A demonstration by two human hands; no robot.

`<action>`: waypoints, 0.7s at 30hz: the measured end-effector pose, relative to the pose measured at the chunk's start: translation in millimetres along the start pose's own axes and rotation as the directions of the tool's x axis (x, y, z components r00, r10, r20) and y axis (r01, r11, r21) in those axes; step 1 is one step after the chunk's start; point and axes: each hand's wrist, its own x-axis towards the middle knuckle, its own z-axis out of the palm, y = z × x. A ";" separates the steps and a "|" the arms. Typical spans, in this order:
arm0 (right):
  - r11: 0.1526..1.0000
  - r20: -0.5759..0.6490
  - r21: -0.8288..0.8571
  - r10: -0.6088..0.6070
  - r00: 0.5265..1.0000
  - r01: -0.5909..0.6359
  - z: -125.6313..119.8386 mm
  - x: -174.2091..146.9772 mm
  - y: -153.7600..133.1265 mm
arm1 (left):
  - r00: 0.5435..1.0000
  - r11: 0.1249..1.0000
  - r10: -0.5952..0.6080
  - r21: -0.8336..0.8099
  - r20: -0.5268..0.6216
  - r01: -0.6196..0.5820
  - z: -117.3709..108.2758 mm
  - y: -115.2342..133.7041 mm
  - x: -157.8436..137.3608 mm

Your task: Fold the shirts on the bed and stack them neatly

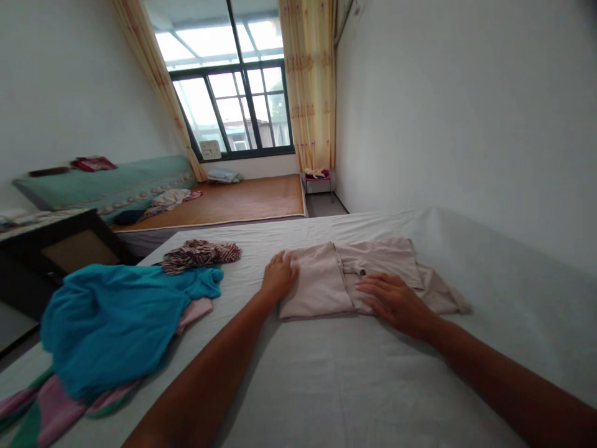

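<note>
A pale pinkish-beige garment (318, 283), probably a shirt, lies partly folded on the white sheet (298, 386). Its left part forms a flat, neat panel, while a sleeve-like piece (443, 289) spreads out to the right. My left hand (278, 274) rests along the garment's left edge, fingers stretched out. On the middle of the cloth, my right hand (394, 300) lies flat with its fingers extended. Neither hand is closed around the fabric.
Left of my arm lie a bright blue top (116, 317), a striped cloth (198, 254) and pink-green clothing (60, 401). A dark cabinet (60, 249) stands at far left. Beyond is another bed with a brown mat (247, 196). A white wall (466, 112) borders the right side.
</note>
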 end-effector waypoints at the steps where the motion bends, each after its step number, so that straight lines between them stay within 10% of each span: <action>1: 0.999 0.023 -0.010 -0.032 0.999 0.033 1.4 3.3 -4.7 | 0.997 0.997 -0.081 0.018 0.007 0.081 -3.0 -6.6 -0.1; 9: 0.980 -0.131 0.052 0.198 0.971 -0.192 -3.0 -9.1 36.1 | 0.999 0.964 -0.002 -0.266 0.053 0.016 -5.4 5.7 -5.2; 15: 0.922 -0.213 0.077 0.387 0.897 -0.380 -10.4 -23.1 60.3 | 0.989 0.723 -0.071 -0.676 0.131 0.141 -0.4 13.3 -5.5; 21: 0.915 -0.181 0.075 0.404 0.897 -0.397 -13.5 -26.4 66.7 | 0.961 0.612 -0.171 -0.740 0.219 0.278 -35.4 3.7 1.1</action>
